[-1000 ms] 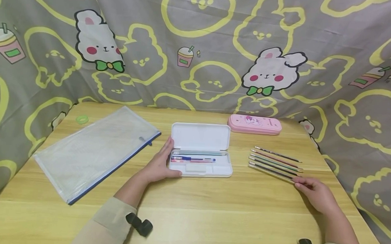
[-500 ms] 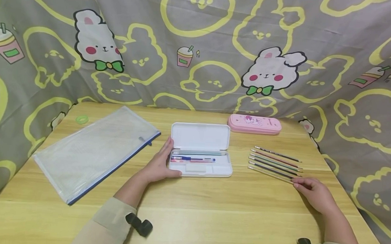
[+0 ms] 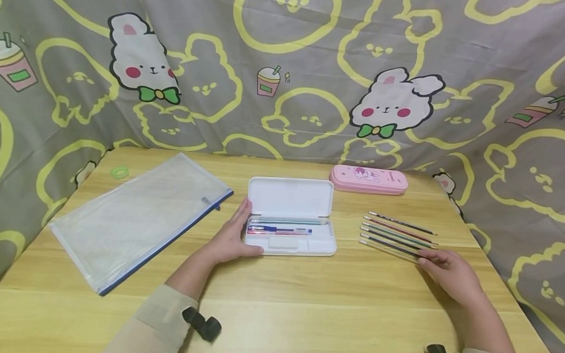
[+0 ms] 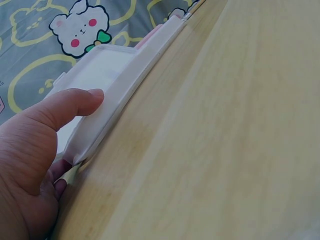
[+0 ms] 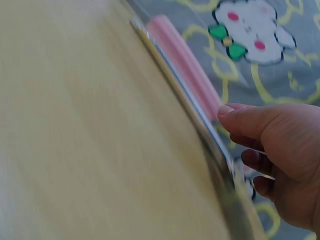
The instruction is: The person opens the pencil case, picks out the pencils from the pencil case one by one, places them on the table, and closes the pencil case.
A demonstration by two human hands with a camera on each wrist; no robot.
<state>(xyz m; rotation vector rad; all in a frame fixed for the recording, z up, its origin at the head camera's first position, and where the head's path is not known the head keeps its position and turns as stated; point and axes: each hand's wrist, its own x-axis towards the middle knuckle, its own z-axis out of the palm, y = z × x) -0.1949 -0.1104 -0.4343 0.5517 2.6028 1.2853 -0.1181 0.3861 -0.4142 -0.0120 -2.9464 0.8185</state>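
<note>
My left hand (image 3: 231, 242) holds the near left corner of an open white pencil case (image 3: 318, 246), its thumb over the front rim and its fingers along the left side. Inside the case lie a pencil (image 3: 287, 221), a blue-capped pen (image 3: 279, 230) and a white eraser (image 3: 284, 243). At the right, several pencils (image 3: 390, 233) lie side by side on the table, eraser ends to the left. My right hand (image 3: 450, 273) is over the right ends of the nearest ones, thumb and forefinger close together. In the right wrist view its thumb tip (image 5: 226, 110) shows apart from the pencils.
A pink pencil case (image 3: 368, 181) is shut at the back right. On the left lies a clear zip bag (image 3: 141, 220) with a blue zip edge, beside a green tape ring (image 3: 119, 173). A patterned curtain (image 3: 308, 60) stands behind the wooden table (image 3: 304, 316).
My right hand has moved slightly left and away from me along the nearest pencils. The left hand and the white pencil case have stayed in place.
</note>
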